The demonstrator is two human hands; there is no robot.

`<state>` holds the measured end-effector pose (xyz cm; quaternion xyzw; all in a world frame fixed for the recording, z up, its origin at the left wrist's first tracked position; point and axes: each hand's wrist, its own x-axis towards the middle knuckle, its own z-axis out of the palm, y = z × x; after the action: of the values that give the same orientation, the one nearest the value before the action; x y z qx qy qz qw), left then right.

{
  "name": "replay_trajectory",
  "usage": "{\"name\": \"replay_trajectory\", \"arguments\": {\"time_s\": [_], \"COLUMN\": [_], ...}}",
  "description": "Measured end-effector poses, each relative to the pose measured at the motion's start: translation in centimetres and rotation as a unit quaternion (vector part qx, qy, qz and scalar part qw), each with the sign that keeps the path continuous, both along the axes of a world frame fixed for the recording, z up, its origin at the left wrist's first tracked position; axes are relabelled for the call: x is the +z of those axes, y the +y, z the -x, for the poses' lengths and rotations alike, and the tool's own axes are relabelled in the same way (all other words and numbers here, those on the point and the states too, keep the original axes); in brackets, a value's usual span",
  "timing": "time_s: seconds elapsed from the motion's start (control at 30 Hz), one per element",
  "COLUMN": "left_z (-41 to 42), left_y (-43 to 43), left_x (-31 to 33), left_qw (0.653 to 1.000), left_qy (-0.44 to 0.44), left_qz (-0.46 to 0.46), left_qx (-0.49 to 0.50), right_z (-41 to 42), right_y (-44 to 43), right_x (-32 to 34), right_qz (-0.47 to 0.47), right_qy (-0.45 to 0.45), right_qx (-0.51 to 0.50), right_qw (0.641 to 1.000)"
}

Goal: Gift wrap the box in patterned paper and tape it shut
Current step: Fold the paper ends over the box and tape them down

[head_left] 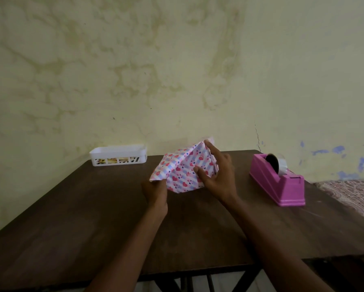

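Observation:
A box wrapped in heart-patterned paper (184, 167) is tilted up above the middle of the dark wooden table (92, 218). My left hand (155, 191) pinches the loose paper flap at the box's lower left corner. My right hand (217, 175) grips the box's right side, thumb on the front face and fingers reaching up to its top edge. The box itself is hidden under the paper. A pink tape dispenser (279, 180) with a roll of clear tape stands to the right, apart from both hands.
A white plastic basket (118, 158) with several items inside sits at the table's back edge against the stained wall. A patterned fabric surface (354, 194) lies beyond the table's right edge. The table's front edge runs across the bottom.

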<state>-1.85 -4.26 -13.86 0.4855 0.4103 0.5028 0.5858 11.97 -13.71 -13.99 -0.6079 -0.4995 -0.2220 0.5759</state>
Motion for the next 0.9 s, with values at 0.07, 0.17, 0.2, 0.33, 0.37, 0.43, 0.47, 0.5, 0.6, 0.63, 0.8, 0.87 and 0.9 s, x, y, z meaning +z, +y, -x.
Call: {"name": "replay_trajectory", "arguments": {"time_s": [0.07,0.17,0.2,0.33,0.37,0.43,0.47,0.5,0.6,0.63,0.8,0.87,0.9], "left_z": [-0.2,-0.3,-0.3,-0.5,-0.6,-0.5,-0.5,-0.6,-0.8,-1.0,-1.3,-1.0,-0.8], "left_y": [0.0,-0.1,-0.2,-0.8,-1.1,-1.5,-1.7,-1.7,-1.9,-2.0,-3.5,-3.8,-4.1], "left_x": [0.4,0.9,1.0,1.0,1.1,1.3,1.2,1.0,0.3,0.0,-0.6,-0.8,-0.8], "left_qw": [0.999,0.999,0.999,0.995,0.994,0.994,0.995,0.995,0.993,0.990,0.953,0.938,0.933], "left_qy": [-0.029,-0.035,-0.023,-0.012,-0.012,-0.021,-0.025,-0.028,-0.024,-0.034,-0.163,-0.189,-0.195], "left_qz": [0.014,0.015,0.004,-0.074,-0.083,-0.071,-0.057,-0.039,0.036,0.065,0.221,0.259,0.271], "left_qx": [-0.010,-0.027,-0.033,-0.058,-0.064,-0.076,-0.082,-0.089,-0.112,-0.122,-0.130,-0.131,-0.137], "right_z": [0.3,0.1,-0.1,-0.9,-1.0,-1.3,-1.3,-1.4,-1.7,-1.8,-2.1,-1.6,-1.4], "right_y": [0.2,0.4,0.4,0.8,0.8,0.9,0.8,0.7,0.5,0.5,1.2,1.8,2.2], "right_x": [0.3,0.4,0.5,1.0,1.0,1.1,1.2,1.4,2.2,2.6,4.3,4.7,4.8], "right_qz": [0.007,0.015,0.016,0.017,0.022,0.041,0.054,0.070,0.123,0.144,0.264,0.315,0.336], "right_qy": [-0.002,0.010,0.013,0.017,0.015,-0.002,-0.018,-0.036,-0.078,-0.088,-0.158,-0.206,-0.226], "right_qx": [-0.011,-0.004,-0.001,-0.005,-0.007,-0.009,-0.012,-0.016,-0.038,-0.046,-0.044,-0.036,-0.033], "right_qw": [1.000,1.000,1.000,1.000,1.000,0.999,0.998,0.997,0.989,0.985,0.950,0.926,0.914]}}
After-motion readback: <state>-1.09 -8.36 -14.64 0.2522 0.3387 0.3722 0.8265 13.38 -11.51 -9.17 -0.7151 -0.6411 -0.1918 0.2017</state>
